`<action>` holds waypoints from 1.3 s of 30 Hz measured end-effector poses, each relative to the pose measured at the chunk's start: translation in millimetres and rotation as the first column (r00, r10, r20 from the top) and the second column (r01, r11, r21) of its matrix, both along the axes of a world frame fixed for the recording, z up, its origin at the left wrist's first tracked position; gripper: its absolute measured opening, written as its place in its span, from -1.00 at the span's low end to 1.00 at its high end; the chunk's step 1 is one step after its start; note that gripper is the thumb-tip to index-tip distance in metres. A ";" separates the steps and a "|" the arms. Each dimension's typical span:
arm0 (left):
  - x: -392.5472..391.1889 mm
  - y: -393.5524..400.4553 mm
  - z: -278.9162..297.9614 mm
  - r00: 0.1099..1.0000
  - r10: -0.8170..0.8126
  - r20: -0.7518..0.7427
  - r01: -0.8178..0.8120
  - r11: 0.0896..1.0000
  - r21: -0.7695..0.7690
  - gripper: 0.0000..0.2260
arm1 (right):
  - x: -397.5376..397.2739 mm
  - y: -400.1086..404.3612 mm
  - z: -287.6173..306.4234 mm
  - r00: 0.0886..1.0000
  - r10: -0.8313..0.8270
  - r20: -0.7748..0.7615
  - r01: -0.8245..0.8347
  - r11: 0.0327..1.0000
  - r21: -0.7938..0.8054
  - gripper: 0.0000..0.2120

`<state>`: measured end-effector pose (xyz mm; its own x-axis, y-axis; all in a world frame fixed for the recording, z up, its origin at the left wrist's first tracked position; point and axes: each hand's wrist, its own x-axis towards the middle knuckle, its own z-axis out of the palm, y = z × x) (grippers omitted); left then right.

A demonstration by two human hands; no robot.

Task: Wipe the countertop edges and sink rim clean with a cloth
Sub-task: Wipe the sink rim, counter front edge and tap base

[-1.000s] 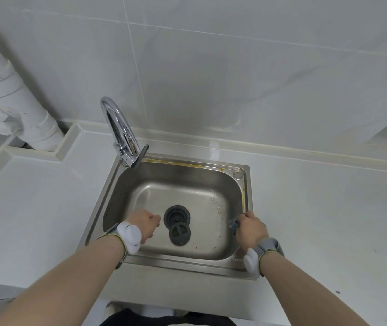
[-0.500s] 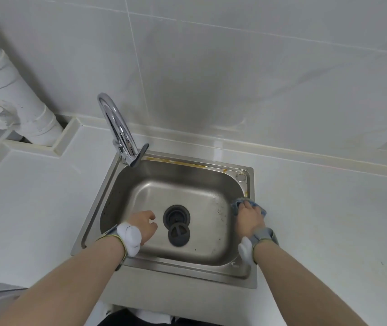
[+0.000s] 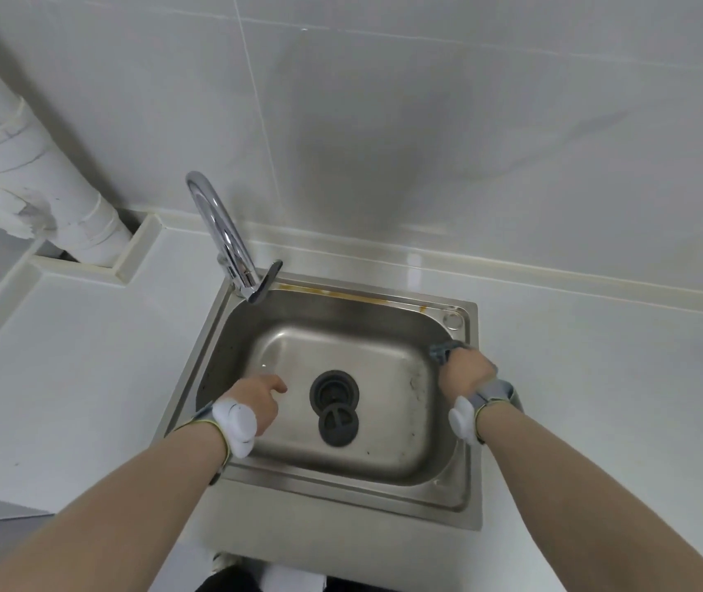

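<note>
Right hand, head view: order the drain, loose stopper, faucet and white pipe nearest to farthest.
From the right hand, which presses a cloth on the sink's right rim:
1. Drain and loose stopper, basin middle, left of the hand: too close to call.
2. Faucet, far-left sink corner.
3. White pipe, far left at the wall.

sink: dull brushed metal
tap: shiny smooth metal
surface: smooth, glossy white
cloth: soft grey
</note>
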<state>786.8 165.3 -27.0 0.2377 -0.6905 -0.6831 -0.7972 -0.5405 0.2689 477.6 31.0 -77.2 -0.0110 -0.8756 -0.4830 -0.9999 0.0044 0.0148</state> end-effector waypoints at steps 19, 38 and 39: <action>2.2 -11.0 3.6 0.998 -0.054 0.011 0.055 0.991 -0.124 -0.67 | -13.6 -13.8 -15.5 0.980 -0.042 0.195 0.056 0.996 -0.068 -0.71; 6.2 -21.2 -6.5 0.999 -0.017 0.051 0.021 0.997 -0.069 -0.69 | -23.4 -39.3 5.5 0.989 0.004 0.148 0.014 0.992 -0.124 -0.76; 2.8 -23.4 -6.3 0.999 -0.029 0.042 0.032 0.997 -0.073 -0.69 | -27.6 -37.1 4.9 0.984 -0.035 0.174 0.060 0.988 -0.145 -0.77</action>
<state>789.6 141.9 -33.2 0.2427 -0.7462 -0.6200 -0.8242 -0.4956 0.2738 450.1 -6.1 -72.3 0.0169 -0.9384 -0.3450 -0.9863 0.0411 -0.1600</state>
